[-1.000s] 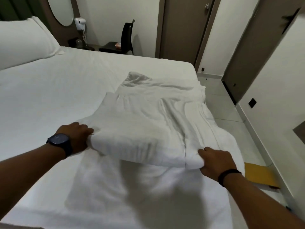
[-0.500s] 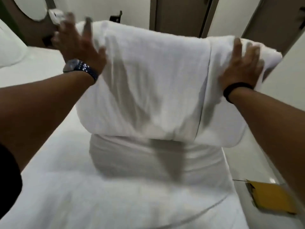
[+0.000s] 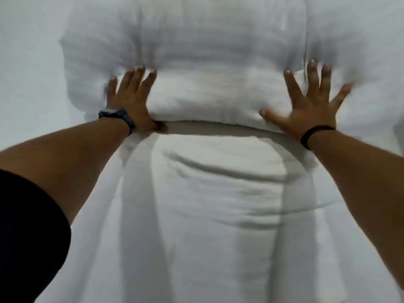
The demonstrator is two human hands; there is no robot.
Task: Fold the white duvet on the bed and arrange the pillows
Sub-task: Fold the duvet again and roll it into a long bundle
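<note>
The white duvet (image 3: 218, 193) fills the head view, lying on the bed as a long folded strip. Its far part is doubled over into a thick fold (image 3: 207, 101) across the strip. My left hand (image 3: 131, 99), with a dark watch at the wrist, lies flat on the fold's left end, its thumb at the fold's near edge. On the fold's right end my right hand (image 3: 306, 103) presses palm down with fingers spread wide, a black band on that wrist. Neither hand grips the cloth. No pillow is in view.
The white bed sheet (image 3: 26, 73) shows to the left of the duvet. The view is close and blurred, and the room around the bed is out of sight.
Both hands lifted the duvet's near edge, swung it up and over away from me, and laid it down. They now press flat on the new fold. The camera has dipped closer.
</note>
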